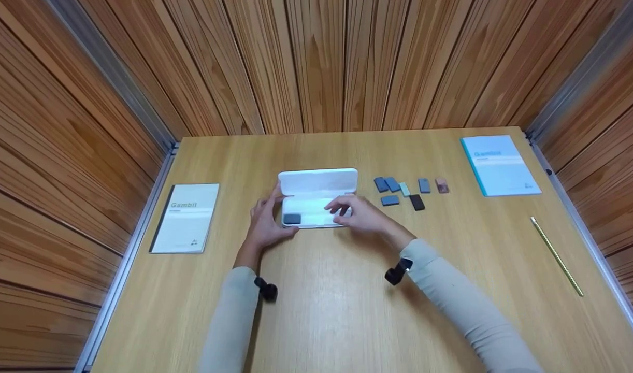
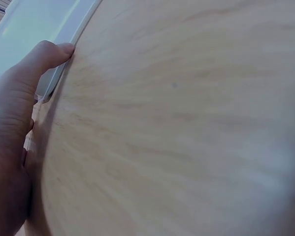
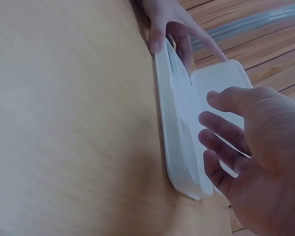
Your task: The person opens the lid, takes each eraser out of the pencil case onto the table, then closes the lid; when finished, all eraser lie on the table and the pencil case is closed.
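A white pencil case [image 1: 319, 190] lies on the table with its lid raised at the back. My left hand [image 1: 267, 221] grips its left end, thumb at the front edge and fingers around the side; the left wrist view shows the thumb [image 2: 63, 49] on the rim. Inside the case, a dark eraser-like block [image 1: 292, 218] sits in the left front corner. My right hand [image 1: 365, 215] hovers over the right part of the case. In the right wrist view its fingers [image 3: 226, 132] are loosely bent, with nothing between them.
Right of the case lie several small blocks: blue-grey ones [image 1: 390, 200], a pale one [image 1: 404, 189], a black one [image 1: 417, 202] and a brownish one [image 1: 442, 185]. Notebooks lie at left [image 1: 186, 220] and far right [image 1: 503, 168]. A gold stick [image 1: 556, 256] lies near the right edge.
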Demonstrator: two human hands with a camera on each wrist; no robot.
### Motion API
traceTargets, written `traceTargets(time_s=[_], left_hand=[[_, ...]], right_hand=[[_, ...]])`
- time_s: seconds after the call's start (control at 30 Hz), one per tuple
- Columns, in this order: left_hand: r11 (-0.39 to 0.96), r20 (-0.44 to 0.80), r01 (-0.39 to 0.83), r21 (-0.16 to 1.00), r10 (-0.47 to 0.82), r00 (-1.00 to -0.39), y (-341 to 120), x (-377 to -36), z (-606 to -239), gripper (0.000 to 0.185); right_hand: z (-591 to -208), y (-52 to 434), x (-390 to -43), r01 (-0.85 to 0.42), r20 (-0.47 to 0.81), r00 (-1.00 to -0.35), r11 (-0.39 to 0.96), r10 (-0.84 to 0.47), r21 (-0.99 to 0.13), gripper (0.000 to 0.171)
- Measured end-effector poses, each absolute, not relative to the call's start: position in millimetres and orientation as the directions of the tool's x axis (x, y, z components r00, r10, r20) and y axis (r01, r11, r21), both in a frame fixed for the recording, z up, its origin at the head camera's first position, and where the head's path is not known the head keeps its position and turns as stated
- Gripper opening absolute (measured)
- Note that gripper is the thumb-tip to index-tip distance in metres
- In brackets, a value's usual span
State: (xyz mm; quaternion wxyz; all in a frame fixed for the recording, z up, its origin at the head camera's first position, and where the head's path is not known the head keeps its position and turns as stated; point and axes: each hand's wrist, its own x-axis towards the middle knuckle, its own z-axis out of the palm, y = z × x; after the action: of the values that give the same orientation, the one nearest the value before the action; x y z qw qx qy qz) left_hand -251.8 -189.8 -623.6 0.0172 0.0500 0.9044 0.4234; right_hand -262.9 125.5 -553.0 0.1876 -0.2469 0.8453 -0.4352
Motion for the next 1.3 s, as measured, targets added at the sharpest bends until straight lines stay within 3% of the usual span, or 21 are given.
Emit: traceTargets(time_s=[0.3, 0.57, 1.03, 1.3], left_hand=[[0.650, 0.018, 0.078, 0.756, 0.099, -0.995, -189.0, -251.9, -626.1, 0.136], [0.653, 0.063, 0.132, 0.746, 0.127, -0.990, -190.6, -252.9, -627.9, 0.135], [0.650, 0.051, 0.107, 0.753, 0.104, -0.993, -193.7, -251.9, -626.7, 0.136], [0.650, 0.072, 0.134, 0.748, 0.122, -0.990, -191.4, -254.3, -626.9, 0.134]], right_hand=[[-559.8, 93.7, -258.8, -0.237, -0.143, -0.785, 0.507, -0.602, -0.829, 0.035], [-566.1, 71.2, -253.9, -0.297, -0.069, -0.769, 0.450, -0.636, -0.842, 0.035], [-569.7, 52.4, -258.8, -0.225, -0.161, -0.788, 0.521, -0.595, -0.823, 0.039], [-580.2, 45.5, -262.6, -0.257, -0.126, -0.779, 0.497, -0.614, -0.829, 0.041]])
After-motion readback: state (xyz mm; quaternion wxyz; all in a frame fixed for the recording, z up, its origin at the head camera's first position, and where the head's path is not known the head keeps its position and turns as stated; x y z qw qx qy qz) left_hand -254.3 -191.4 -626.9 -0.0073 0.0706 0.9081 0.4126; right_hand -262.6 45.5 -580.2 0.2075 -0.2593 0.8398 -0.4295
